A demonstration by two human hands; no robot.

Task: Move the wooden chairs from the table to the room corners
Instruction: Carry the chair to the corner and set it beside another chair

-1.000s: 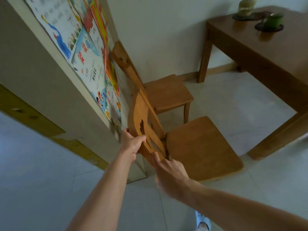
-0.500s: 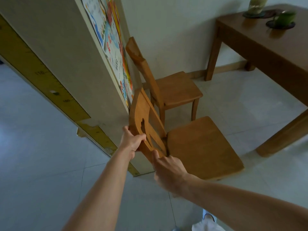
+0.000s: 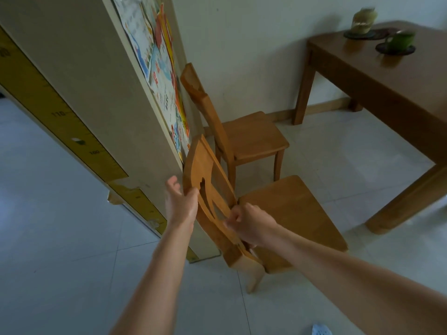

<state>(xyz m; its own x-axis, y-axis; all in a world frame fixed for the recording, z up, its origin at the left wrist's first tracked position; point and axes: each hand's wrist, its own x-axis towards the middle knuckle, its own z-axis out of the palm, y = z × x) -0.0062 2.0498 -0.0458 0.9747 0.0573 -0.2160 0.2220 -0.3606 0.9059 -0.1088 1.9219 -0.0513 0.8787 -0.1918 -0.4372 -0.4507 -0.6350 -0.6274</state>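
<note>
Two wooden chairs stand by the wall corner. The near chair has its backrest toward me, close to the wall's end. My left hand lies against the outer edge of that backrest with fingers spread and lifted; only the thumb side touches the wood. My right hand is curled around the backrest's lower right post, just above the seat. The far chair stands behind it, its back against the wall with the posters.
A dark wooden table stands at the right, with a green cup and a pale ornament on it. Posters and a yellow height ruler cover the wall at left. Pale tile floor lies all around.
My left hand has loosened from its grip on the top of the backrest and spread its fingers. My right hand has curled tighter, lower on the backrest. The view has pulled back.
</note>
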